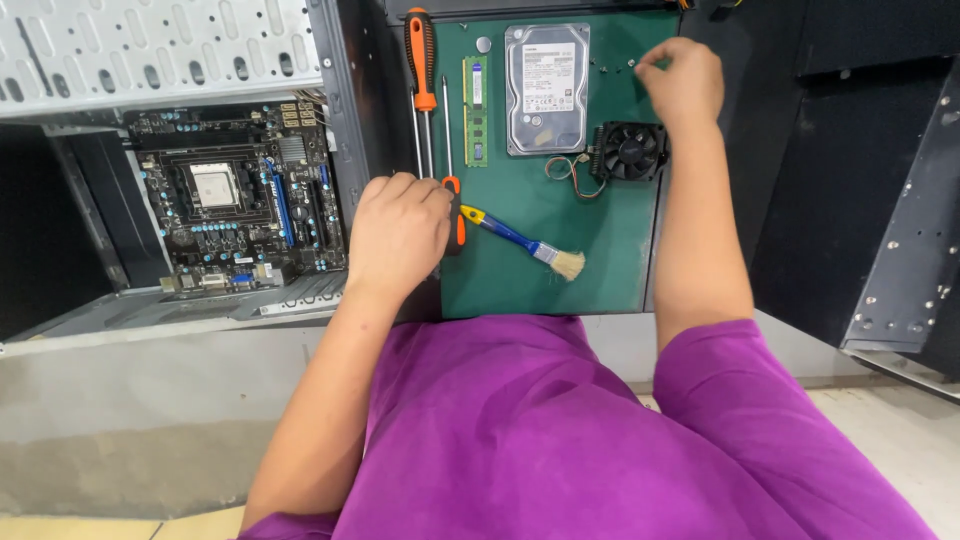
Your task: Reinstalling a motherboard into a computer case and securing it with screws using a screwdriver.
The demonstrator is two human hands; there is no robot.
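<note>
Screws [612, 66], tiny and scattered at the far edge of the green mat [620, 270], lie under our right hand [683, 80], its fingertips pinched down among them. Our left hand [398, 235] rests clenched at the mat's near-left edge, touching the small orange-handled screwdriver [452, 175], beside a blue-handled brush [522, 242].

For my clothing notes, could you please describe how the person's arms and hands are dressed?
Both hands, the left hand and the right hand, are bare: no gloves, rings or watch show. Both forearms are uncovered too. The short purple fabric sleeves of a plain shirt end above the elbows, without visible markings.
</note>
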